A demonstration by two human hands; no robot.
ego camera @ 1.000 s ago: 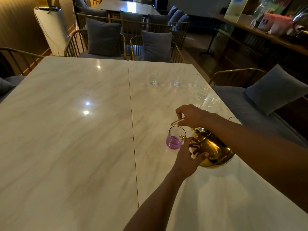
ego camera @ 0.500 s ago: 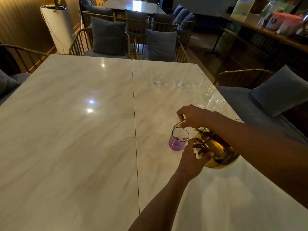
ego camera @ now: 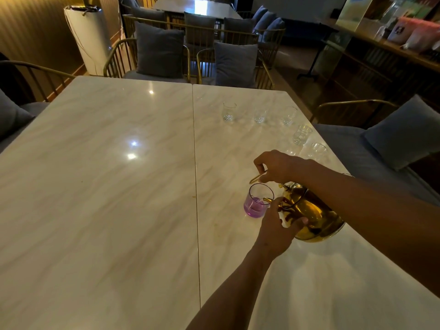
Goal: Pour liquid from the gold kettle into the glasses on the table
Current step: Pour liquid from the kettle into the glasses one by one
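The gold kettle (ego camera: 314,217) is tilted to the left above the marble table (ego camera: 119,186), its spout over the rim of a glass (ego camera: 258,203) that holds purple liquid in its lower half. My right hand (ego camera: 276,166) grips the kettle's handle from above. My left hand (ego camera: 277,225) is pressed against the kettle's front by the spout. Several empty clear glasses stand in a curved row further back, from one (ego camera: 229,111) at the left to one (ego camera: 316,151) near the right edge.
Gold-framed chairs with grey cushions (ego camera: 158,50) line the far side, and a grey bench seat with a cushion (ego camera: 402,132) runs along the right edge. A white standing unit (ego camera: 89,39) is at the back left. A seam (ego camera: 195,186) splits the tabletop.
The purple liquid in the glass has risen a little. Both hands and the kettle stay in nearly the same place; the view has shifted slightly.
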